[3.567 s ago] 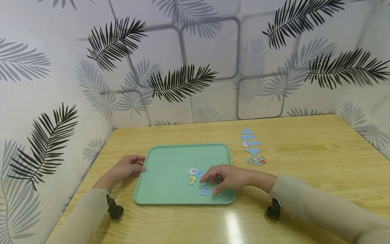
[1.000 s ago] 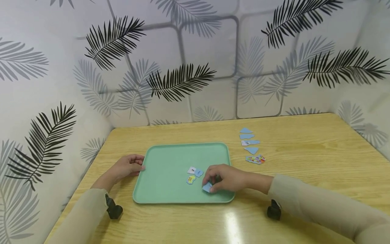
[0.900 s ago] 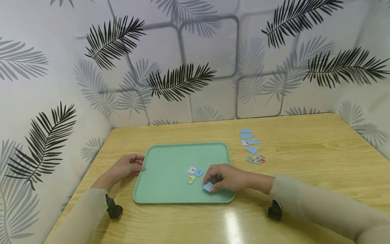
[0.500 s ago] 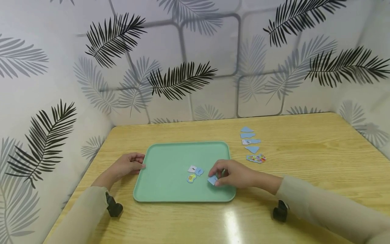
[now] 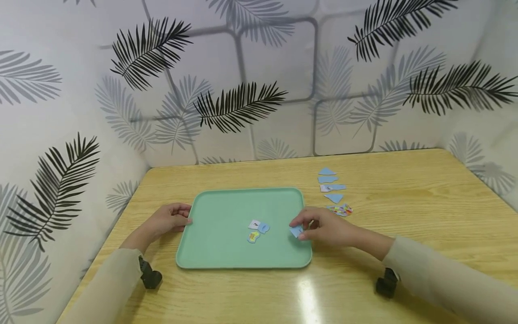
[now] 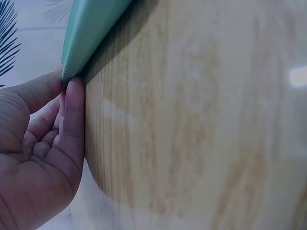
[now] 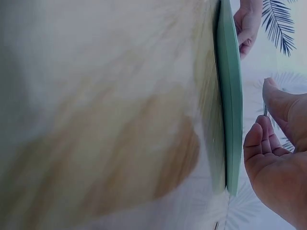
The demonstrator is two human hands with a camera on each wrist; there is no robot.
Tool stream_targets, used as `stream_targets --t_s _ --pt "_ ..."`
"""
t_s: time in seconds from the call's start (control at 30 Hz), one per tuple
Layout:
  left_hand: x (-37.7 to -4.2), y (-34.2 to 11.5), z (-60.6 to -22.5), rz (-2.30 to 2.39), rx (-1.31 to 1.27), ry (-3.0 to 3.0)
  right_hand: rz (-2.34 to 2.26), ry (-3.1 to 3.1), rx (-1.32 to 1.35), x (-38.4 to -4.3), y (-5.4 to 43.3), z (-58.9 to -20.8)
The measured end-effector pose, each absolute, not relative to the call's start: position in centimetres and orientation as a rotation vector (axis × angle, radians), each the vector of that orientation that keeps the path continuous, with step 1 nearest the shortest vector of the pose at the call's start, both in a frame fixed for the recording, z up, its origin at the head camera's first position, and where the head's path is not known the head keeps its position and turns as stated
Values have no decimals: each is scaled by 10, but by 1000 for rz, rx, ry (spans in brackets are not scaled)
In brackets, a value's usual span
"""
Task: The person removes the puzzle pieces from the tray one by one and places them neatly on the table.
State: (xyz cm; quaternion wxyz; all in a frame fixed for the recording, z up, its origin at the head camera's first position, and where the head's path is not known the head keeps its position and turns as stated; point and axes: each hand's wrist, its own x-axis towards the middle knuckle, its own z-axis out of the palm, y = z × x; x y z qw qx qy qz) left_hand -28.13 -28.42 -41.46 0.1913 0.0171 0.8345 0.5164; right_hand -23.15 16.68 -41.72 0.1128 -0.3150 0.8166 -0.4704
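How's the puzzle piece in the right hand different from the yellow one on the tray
The blue puzzle piece is pinched in the right hand, clear of the green tray; the yellow piece lies on it. The blue puzzle piece is mostly plain; the yellow piece carries a bright print. Both are small.

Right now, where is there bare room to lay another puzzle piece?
Bare: the green tray left of its three clustered puzzle pieces; the wooden table right of the five-piece column and in front of the tray. Crowded: the column, and the tray's right rim, where the right hand pinches a blue piece.
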Motion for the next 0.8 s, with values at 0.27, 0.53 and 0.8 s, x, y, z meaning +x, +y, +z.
stream_targets --t_s 0.27,0.53,0.8 --pt "-280 -284 -413 1451 40 2339 -1428 2422 -874 -228 185 -418" --pt "-279 -285 -415 1455 28 2338 -1449 2466 -809 -225 200 -421" --pt "-279 -284 -413 1451 55 2342 -1457 2564 -653 -218 217 -420"
